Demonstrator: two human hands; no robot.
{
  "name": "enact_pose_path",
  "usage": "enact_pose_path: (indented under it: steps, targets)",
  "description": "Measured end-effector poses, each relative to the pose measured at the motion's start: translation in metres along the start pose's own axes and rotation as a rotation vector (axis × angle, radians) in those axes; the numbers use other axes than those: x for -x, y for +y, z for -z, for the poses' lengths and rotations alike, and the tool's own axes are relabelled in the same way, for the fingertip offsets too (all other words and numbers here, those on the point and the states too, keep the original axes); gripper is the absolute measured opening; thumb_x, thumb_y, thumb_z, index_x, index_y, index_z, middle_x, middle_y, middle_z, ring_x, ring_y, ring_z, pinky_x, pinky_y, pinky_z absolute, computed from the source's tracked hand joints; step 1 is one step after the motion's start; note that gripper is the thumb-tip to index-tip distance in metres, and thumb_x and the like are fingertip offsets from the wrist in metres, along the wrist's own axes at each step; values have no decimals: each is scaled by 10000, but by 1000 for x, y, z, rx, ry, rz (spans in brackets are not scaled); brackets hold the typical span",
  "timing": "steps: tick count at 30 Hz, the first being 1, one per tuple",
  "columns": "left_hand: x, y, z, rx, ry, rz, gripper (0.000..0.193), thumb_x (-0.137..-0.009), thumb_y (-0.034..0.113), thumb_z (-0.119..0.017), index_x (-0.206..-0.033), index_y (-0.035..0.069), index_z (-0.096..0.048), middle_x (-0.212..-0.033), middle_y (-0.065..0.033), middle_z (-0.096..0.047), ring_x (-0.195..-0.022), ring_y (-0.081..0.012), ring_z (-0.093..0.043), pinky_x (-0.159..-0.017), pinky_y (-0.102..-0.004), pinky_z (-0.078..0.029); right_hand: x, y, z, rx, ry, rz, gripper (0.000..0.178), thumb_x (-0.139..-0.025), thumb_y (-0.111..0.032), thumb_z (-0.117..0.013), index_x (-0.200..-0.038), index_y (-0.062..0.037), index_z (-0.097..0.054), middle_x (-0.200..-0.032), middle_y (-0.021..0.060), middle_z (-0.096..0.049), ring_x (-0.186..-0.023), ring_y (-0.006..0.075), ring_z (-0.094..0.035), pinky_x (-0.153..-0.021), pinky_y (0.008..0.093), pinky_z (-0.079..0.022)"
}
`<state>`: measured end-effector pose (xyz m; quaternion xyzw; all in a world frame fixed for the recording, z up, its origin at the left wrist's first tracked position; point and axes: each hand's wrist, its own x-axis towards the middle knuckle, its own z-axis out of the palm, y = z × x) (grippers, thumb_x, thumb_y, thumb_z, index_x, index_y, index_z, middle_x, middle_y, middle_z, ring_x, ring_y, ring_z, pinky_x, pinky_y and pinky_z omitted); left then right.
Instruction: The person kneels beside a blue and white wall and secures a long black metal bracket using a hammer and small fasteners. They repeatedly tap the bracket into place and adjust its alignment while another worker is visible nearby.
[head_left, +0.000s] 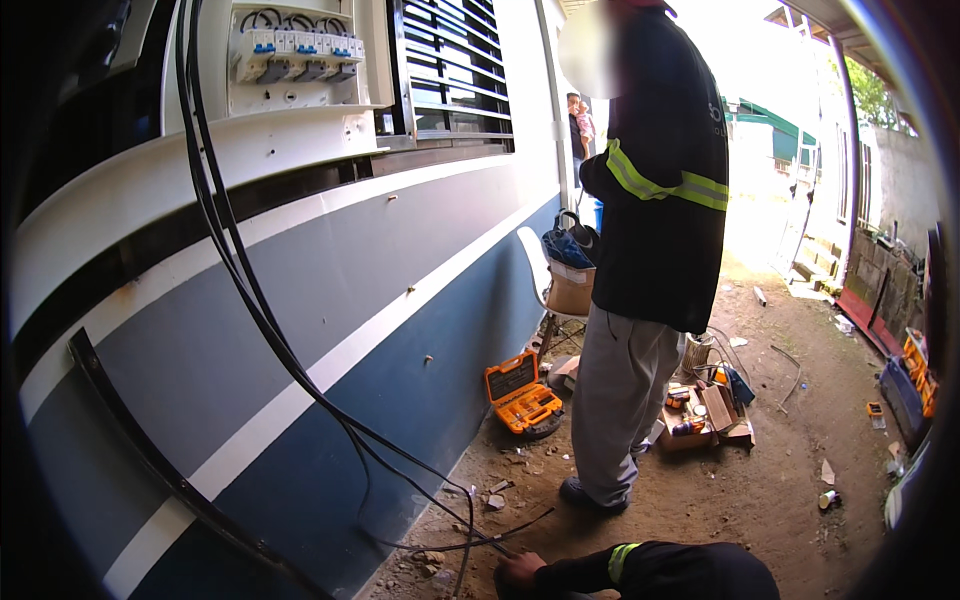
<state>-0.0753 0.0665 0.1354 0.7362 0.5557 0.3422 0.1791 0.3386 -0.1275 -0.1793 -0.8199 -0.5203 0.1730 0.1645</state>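
My right hand [520,568] shows at the lower edge, its dark sleeve banded in yellow-green. Its fingers are closed round black cables [490,540] that converge there. These cables hang from above the wall, run down past the breaker panel [297,60] and bend toward my hand. One loose cable end points off to the right just above the hand. The fingertips are partly hidden by the lower edge. My left hand is out of view.
A person [650,180] in a dark, reflective-striped jacket stands ahead. Beside the blue and grey wall [330,290] lies an open orange tool case [523,393]. A cardboard box [715,415] of supplies, a chair [535,262] with a bag, and a ladder [800,160] stand farther off.
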Motion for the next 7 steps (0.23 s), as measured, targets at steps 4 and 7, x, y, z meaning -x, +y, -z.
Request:
enact_pose_path:
  steps: [4, 7]
  targets:
    - [6, 10, 3, 18, -36, -3, 280, -1001, 265, -698, -1031, -10, -742, -930, -198, -763, -833, -352, -720, -776, -464, -555, 3, 2, -1, 16, 5, 23, 520, -959, -389, -602, -1417, -149, -551, -1311, 210, -646, -999, 448, -727, -825, 548, -600]
    - [6, 13, 7, 17, -57, -18, 270, -993, 269, -707, -1049, 7, -746, -939, -204, -764, -836, -348, -725, -779, -467, -557, 0, 1, -1, 21, -87, -13, 558, -958, -396, -608, -1457, -159, -525, -1366, 218, -627, -1028, 449, -720, -855, 553, -597]
